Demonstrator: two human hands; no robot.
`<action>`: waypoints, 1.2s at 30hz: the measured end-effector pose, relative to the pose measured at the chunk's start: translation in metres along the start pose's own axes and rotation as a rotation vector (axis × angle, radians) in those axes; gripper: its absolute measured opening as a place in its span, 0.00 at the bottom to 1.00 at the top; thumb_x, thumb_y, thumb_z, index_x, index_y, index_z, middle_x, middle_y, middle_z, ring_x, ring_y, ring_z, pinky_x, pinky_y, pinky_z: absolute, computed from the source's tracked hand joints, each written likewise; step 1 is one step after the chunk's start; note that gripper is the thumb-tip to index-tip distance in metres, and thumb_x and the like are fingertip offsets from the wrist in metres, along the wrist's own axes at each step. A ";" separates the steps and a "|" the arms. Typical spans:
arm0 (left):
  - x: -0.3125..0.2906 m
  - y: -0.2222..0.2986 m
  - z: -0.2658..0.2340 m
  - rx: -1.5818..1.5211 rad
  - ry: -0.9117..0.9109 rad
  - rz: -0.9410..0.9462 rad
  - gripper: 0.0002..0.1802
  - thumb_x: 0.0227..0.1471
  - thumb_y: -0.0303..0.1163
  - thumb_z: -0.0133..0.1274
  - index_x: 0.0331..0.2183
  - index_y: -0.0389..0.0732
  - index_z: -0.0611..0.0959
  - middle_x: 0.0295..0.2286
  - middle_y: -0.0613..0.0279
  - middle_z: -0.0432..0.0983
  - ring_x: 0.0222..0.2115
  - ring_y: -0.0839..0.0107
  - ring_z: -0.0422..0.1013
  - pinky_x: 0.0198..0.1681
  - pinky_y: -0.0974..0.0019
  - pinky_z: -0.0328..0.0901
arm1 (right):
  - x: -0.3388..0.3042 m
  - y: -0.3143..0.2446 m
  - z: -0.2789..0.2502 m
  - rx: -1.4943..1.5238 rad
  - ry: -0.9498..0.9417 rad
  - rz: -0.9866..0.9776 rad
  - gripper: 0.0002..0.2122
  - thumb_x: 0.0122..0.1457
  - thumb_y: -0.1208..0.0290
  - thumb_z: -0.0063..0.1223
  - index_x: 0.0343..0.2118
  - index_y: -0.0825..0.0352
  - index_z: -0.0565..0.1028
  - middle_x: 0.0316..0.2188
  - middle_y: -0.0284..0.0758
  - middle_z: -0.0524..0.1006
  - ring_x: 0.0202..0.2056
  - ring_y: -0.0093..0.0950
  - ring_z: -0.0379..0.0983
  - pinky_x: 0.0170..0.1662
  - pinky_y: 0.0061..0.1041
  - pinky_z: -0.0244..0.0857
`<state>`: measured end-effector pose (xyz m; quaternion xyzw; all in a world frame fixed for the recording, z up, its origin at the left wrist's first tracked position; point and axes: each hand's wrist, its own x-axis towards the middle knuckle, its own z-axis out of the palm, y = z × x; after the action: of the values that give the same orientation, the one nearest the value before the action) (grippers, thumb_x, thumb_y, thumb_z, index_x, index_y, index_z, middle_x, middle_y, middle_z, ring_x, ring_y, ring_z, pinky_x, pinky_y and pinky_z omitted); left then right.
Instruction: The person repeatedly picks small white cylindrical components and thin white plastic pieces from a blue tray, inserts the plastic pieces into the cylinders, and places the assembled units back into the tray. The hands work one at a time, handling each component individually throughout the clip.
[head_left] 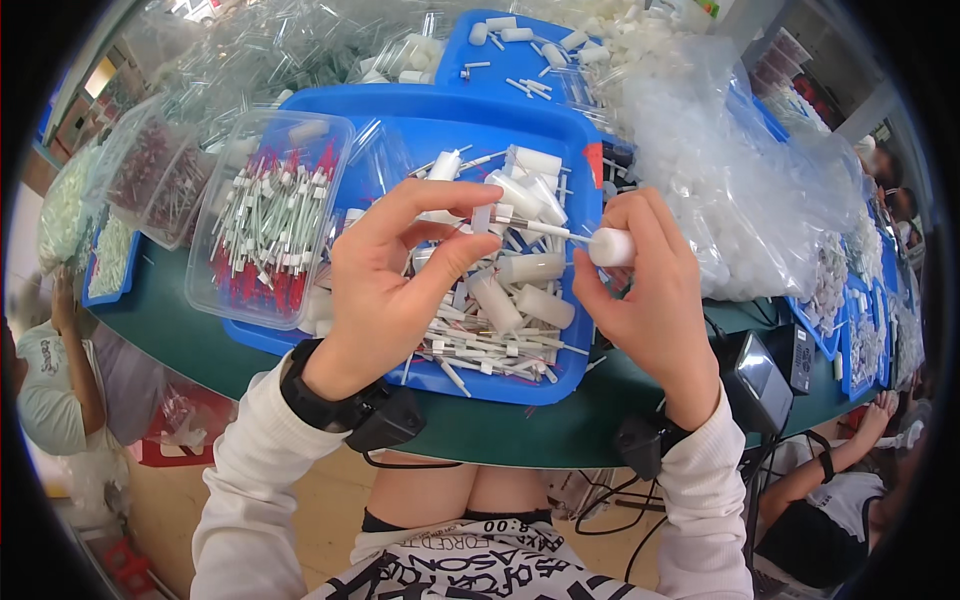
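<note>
Above the blue tray (430, 103), my right hand (655, 290) is closed around a short white cylindrical cap (612, 247). A thin white rod (545, 229) stretches between the cap and my left hand (375, 275). The thumb and forefinger of that left hand pinch a small translucent piece (482, 218) at the rod's other end. Beneath both hands, the tray holds many loose white rods (480, 350) and several white cylindrical caps (495, 303). A clear plastic box (203, 290) beside my left hand is full of thin sticks with white collars and red parts.
Behind the right hand bulges a large clear bag (740, 190) of white pieces. Another blue tray (470, 52) stands farther back. A small dark device (757, 370) and cables lie at the right of the green table (470, 440). People sit at both sides.
</note>
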<state>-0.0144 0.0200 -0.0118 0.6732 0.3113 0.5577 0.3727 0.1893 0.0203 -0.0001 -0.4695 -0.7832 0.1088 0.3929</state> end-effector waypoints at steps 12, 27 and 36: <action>-0.004 -0.001 0.009 -0.093 -0.065 0.001 0.16 0.38 0.09 0.51 0.33 0.32 0.77 0.37 0.51 0.70 0.38 0.69 0.68 0.38 0.70 0.68 | -0.005 -0.003 0.009 -0.111 -0.017 -0.036 0.15 0.36 0.84 0.53 0.30 0.67 0.62 0.29 0.38 0.62 0.25 0.40 0.67 0.24 0.32 0.63; -0.001 -0.004 0.002 -0.154 -0.040 0.012 0.15 0.38 0.09 0.51 0.33 0.32 0.75 0.38 0.50 0.69 0.38 0.68 0.68 0.39 0.69 0.66 | -0.004 -0.007 -0.004 0.333 0.082 -0.006 0.27 0.41 0.83 0.54 0.49 0.66 0.62 0.30 0.35 0.69 0.22 0.23 0.66 0.25 0.19 0.62; 0.002 0.002 0.003 -0.196 0.088 -0.055 0.30 0.38 0.13 0.53 0.46 0.34 0.65 0.36 0.55 0.70 0.39 0.71 0.68 0.38 0.72 0.66 | 0.002 0.021 -0.020 0.658 -0.160 0.323 0.19 0.49 0.74 0.46 0.46 0.68 0.67 0.29 0.29 0.69 0.25 0.15 0.58 0.30 0.14 0.54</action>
<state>-0.0108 0.0206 -0.0094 0.5996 0.2897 0.6042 0.4376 0.2170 0.0293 0.0033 -0.4256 -0.6504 0.4514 0.4383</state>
